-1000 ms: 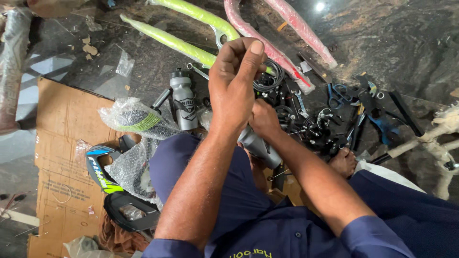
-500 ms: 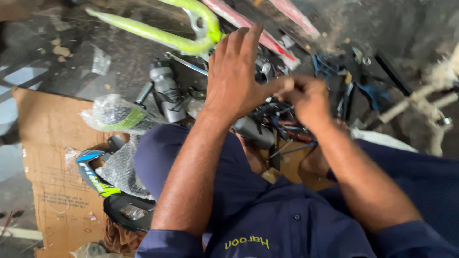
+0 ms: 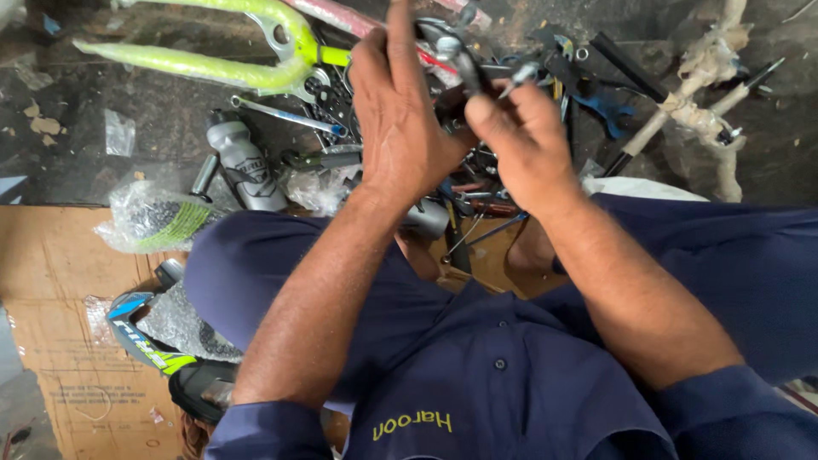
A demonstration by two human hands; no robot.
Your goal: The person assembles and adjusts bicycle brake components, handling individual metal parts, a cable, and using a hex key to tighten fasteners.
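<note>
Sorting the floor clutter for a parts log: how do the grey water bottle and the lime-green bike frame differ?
The water bottle is grey, short and stubby; the bike frame is lime green, long and forked. The bottle lies nearer the person's knee, the frame farther off. Both lie on the dark floor.

Both hands meet over scattered tools: the left hand (image 3: 400, 128) and right hand (image 3: 524, 140) pinch a small metal part (image 3: 456, 55) between their fingertips

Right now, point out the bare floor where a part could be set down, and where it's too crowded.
Free: the dark floor left of the grey water bottle, below the lime-green frame, holding only scraps. Also the flattened cardboard at lower left. Crowded: the heap of tools and parts under the left hand and right hand.
</note>
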